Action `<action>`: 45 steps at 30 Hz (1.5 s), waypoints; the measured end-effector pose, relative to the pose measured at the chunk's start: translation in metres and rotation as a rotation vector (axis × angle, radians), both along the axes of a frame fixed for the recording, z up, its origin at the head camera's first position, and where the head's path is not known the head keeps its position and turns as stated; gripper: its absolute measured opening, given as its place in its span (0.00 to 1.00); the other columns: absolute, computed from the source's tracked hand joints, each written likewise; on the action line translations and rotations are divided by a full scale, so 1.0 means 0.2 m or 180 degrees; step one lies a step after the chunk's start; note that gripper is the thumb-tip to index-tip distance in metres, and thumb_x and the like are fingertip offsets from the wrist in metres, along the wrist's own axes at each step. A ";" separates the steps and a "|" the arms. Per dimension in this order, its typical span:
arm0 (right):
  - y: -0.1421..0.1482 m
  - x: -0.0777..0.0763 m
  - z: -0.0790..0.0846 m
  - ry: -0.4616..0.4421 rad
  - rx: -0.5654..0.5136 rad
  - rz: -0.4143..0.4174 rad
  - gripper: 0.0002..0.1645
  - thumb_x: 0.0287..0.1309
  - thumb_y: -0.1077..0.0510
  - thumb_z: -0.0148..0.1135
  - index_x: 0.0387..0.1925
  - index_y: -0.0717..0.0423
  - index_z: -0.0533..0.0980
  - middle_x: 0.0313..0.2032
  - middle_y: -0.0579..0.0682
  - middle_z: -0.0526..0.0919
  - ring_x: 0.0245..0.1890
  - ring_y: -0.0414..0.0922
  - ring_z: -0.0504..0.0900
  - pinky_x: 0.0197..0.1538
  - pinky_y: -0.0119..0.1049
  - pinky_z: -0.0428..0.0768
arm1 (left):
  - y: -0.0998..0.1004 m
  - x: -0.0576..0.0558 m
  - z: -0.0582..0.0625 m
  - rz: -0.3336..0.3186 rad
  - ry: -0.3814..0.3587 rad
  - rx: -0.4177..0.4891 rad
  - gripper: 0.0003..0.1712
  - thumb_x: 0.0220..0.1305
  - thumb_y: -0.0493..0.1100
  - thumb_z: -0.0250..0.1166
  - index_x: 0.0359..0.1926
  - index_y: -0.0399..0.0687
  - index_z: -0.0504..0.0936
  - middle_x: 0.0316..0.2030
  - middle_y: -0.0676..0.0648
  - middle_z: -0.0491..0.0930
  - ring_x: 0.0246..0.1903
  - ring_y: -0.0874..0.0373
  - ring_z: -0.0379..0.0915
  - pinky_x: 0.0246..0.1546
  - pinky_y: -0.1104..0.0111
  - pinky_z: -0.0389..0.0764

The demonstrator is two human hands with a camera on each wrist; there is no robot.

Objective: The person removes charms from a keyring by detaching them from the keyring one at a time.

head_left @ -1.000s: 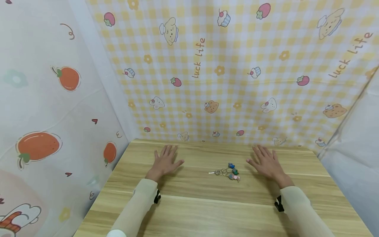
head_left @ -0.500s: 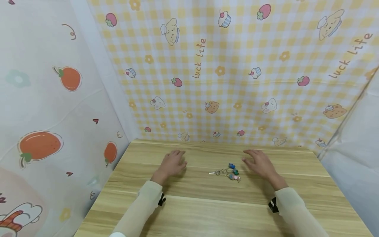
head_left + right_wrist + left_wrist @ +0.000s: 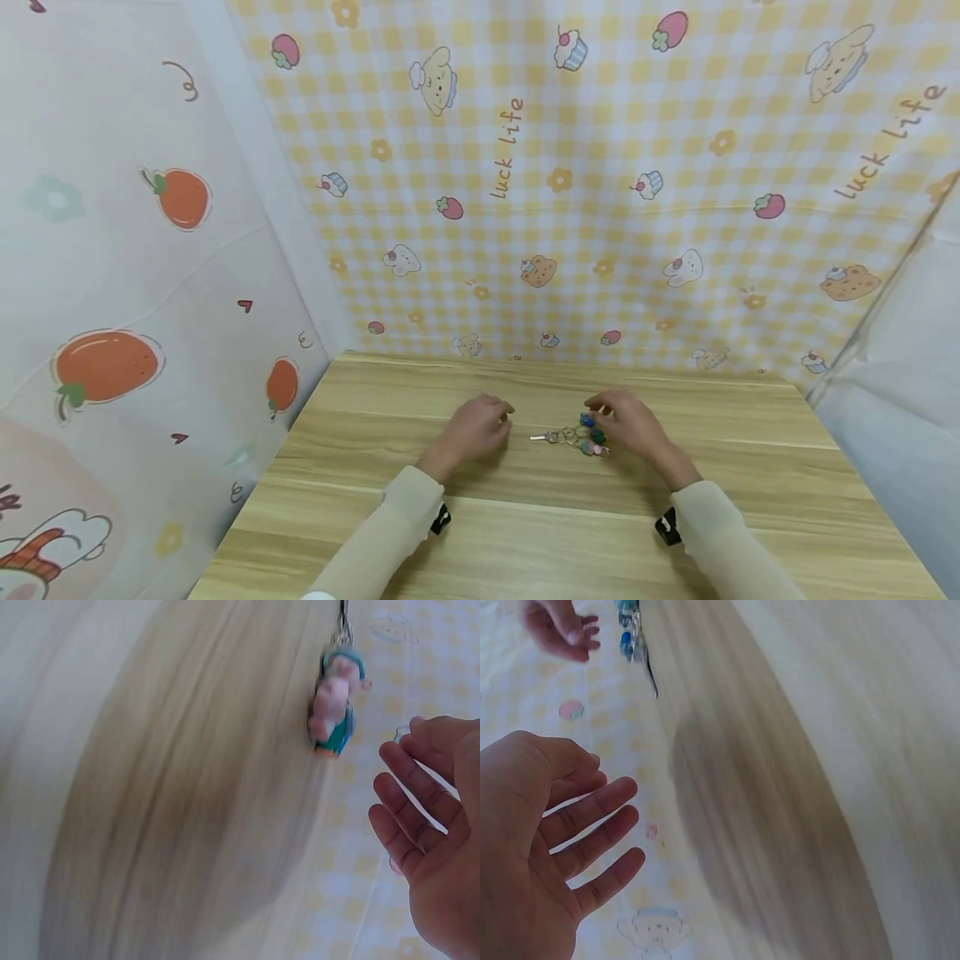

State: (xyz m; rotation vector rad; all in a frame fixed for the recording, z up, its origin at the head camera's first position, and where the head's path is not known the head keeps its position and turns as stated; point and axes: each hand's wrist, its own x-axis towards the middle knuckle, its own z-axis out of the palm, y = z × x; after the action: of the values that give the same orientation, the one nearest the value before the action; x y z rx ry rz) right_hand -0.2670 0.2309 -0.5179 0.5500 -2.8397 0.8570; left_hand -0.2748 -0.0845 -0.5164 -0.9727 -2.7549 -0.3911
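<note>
A keychain (image 3: pixel 570 436) lies on the wooden table, its metal clasp toward the left and its rings in the middle. Its charms spread to the right: a blue one (image 3: pixel 587 420), a green one and a pink figure (image 3: pixel 334 697) with a teal cap. My left hand (image 3: pixel 477 427) hovers left of the clasp, its fingers loosely bent and holding nothing. Over the right end of the keychain is my right hand (image 3: pixel 628 423), fingers relaxed and partly in front of the charms. In the right wrist view, a gap shows between this hand and the pink figure.
The wooden table (image 3: pixel 555 550) reaches back to a yellow checked cloth (image 3: pixel 558 225) with cartoon prints. A pale printed curtain (image 3: pixel 225 350) hangs along the left side, and a plain white sheet (image 3: pixel 900 367) on the right. Each wrist wears a black strap.
Both hands have moved inward from the table's sides toward the keychain. Their spread fingers have drawn into a loose bend. The keychain stays in the same place.
</note>
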 end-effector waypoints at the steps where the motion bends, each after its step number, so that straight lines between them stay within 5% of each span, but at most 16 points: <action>1: -0.02 0.00 0.00 -0.0007 0.0000 0.0013 0.12 0.72 0.60 0.67 0.52 0.60 0.87 0.48 0.55 0.90 0.44 0.48 0.85 0.46 0.49 0.86 | 0.02 0.00 -0.01 -0.0011 -0.0018 -0.0017 0.13 0.73 0.40 0.66 0.53 0.43 0.89 0.47 0.48 0.91 0.51 0.53 0.86 0.54 0.61 0.87; 10: -0.11 0.00 -0.02 -0.0059 -0.0076 0.0069 0.06 0.70 0.62 0.68 0.44 0.56 0.88 0.37 0.46 0.88 0.34 0.37 0.80 0.40 0.38 0.81 | 0.18 0.03 -0.02 -0.0226 0.0071 -0.0147 0.11 0.74 0.39 0.66 0.52 0.48 0.90 0.47 0.51 0.90 0.49 0.56 0.84 0.53 0.67 0.86; 17: -0.14 0.00 -0.05 -0.0207 0.0072 0.0116 0.03 0.69 0.59 0.71 0.39 0.54 0.87 0.35 0.43 0.86 0.33 0.36 0.79 0.39 0.36 0.80 | 0.28 0.06 -0.01 -0.0281 0.0114 -0.0195 0.09 0.73 0.39 0.68 0.49 0.51 0.90 0.47 0.53 0.90 0.50 0.58 0.82 0.57 0.70 0.83; 22: -0.14 0.00 -0.07 -0.0096 0.0210 0.0174 0.02 0.66 0.60 0.73 0.35 0.53 0.87 0.33 0.41 0.85 0.34 0.37 0.77 0.39 0.36 0.80 | 0.34 0.05 -0.05 -0.0293 0.0229 -0.0201 0.07 0.73 0.39 0.68 0.45 0.52 0.91 0.44 0.55 0.90 0.45 0.60 0.81 0.51 0.73 0.82; 34: -0.14 -0.01 -0.09 0.0083 0.0508 0.0323 0.05 0.60 0.63 0.76 0.34 0.51 0.87 0.32 0.41 0.82 0.33 0.38 0.71 0.36 0.32 0.74 | 0.41 0.06 -0.10 -0.0272 0.0342 -0.0657 0.09 0.78 0.49 0.65 0.50 0.61 0.91 0.46 0.57 0.84 0.41 0.62 0.76 0.38 0.74 0.77; 45: -0.15 -0.01 -0.10 0.0167 0.0602 0.0377 0.06 0.59 0.63 0.77 0.33 0.50 0.86 0.31 0.41 0.82 0.32 0.38 0.72 0.36 0.33 0.74 | 0.45 0.04 -0.12 -0.0179 0.0365 -0.0791 0.09 0.79 0.51 0.64 0.49 0.60 0.90 0.44 0.55 0.83 0.40 0.61 0.75 0.37 0.71 0.78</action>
State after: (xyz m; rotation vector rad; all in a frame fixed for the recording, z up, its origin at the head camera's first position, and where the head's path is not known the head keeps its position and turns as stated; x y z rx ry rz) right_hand -0.2692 0.2005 -0.5370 0.7590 -2.8815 0.5835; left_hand -0.2658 0.0052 -0.5397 -1.0935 -2.7203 0.0015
